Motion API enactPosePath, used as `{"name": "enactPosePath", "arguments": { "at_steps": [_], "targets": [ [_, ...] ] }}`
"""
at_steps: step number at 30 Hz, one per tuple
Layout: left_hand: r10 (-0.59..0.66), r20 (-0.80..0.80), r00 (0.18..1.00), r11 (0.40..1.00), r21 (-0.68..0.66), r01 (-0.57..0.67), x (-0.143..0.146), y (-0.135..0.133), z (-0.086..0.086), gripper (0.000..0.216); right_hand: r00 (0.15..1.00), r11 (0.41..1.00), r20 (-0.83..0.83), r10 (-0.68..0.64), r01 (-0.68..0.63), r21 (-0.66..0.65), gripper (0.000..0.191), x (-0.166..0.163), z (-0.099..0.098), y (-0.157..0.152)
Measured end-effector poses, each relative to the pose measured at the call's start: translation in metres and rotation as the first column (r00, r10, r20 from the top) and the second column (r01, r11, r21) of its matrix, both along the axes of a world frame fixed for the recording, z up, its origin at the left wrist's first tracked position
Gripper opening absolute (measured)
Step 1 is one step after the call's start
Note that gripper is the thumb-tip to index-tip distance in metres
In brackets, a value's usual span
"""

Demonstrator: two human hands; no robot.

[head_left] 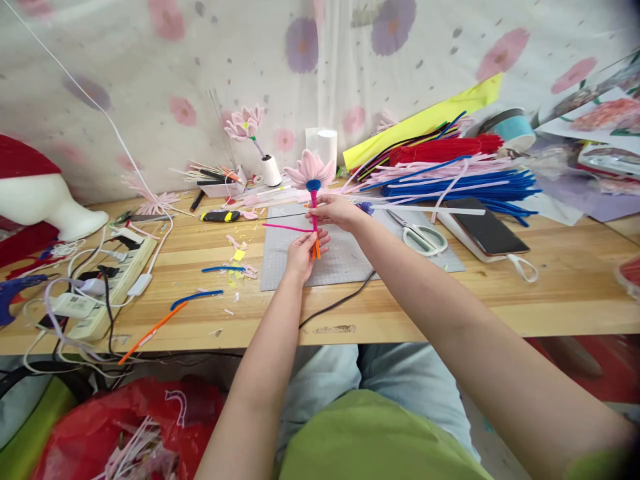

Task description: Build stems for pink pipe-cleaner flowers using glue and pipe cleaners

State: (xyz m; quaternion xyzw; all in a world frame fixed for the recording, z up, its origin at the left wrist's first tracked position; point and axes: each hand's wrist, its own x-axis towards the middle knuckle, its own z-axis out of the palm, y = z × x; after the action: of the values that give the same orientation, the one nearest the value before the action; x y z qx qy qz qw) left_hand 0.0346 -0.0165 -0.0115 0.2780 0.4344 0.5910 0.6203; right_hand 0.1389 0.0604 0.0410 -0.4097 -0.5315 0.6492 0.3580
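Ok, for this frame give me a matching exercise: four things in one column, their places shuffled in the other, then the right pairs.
Things
1. Pink flower with blue base
2. Scissors
3. Power strip
4. Red bag

Places
A. Below the front edge of the table
B. Held by its stem in left hand and right hand
C. On the table's left part
D. On the grey mat

Pairs: 1-B, 2-D, 3-C, 4-A
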Motion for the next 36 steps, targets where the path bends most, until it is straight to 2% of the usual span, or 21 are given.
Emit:
{"name": "enactPosePath", "arguments": {
  "at_steps": [5, 13, 17, 25, 28, 30, 33, 36],
  "targets": [
    [0.089, -0.032, 0.995, 0.996, 0.034, -0.088, 0.001, 0.0, -0.002, 0.007, 0.998, 0.998, 0.04, -0.054, 0.052, 0.046, 0.013, 0.0, -0.004, 0.002],
    [0.161, -0.211, 0.964, 0.986, 0.071, -0.149, 0.003, 0.003, -0.007, 0.015, 0.975, 0.984, 0.148, -0.168, 0.158, 0.077, 0.02, -0.009, -0.004, 0.001],
    [0.193, -0.315, 0.929, 0.978, 0.142, -0.155, 0.003, 0.005, -0.014, 0.014, 0.952, 0.975, 0.219, -0.213, 0.194, 0.105, 0.025, -0.011, -0.008, 0.004],
    [0.217, -0.358, 0.908, 0.973, 0.158, -0.17, 0.006, 0.005, -0.016, 0.015, 0.863, 0.955, 0.433, -0.26, 0.166, 0.244, 0.029, -0.016, -0.005, 0.009],
    [0.215, -0.308, 0.927, 0.976, 0.111, -0.19, 0.007, 0.004, -0.013, 0.01, 0.868, 0.964, 0.439, -0.231, 0.143, 0.226, 0.028, -0.017, -0.002, 0.008],
    [0.191, -0.253, 0.948, 0.981, 0.063, -0.181, 0.005, 0.003, -0.01, 0.009, 0.91, 0.98, 0.379, -0.168, 0.114, 0.161, 0.025, -0.016, 0.0, 0.005],
    [0.106, -0.119, 0.987, 0.993, -0.032, -0.111, 0.001, 0.003, -0.006, 0.008, 0.983, 1.0, 0.185, 0.012, -0.011, -0.008, 0.014, -0.009, 0.002, 0.001],
    [0.008, 0.013, 1.0, 0.993, -0.12, -0.006, -0.004, 0.005, -0.004, 0.007, 0.991, 0.987, 0.011, 0.131, -0.13, -0.095, 0.01, -0.001, 0.0, 0.001]
  ]
}}
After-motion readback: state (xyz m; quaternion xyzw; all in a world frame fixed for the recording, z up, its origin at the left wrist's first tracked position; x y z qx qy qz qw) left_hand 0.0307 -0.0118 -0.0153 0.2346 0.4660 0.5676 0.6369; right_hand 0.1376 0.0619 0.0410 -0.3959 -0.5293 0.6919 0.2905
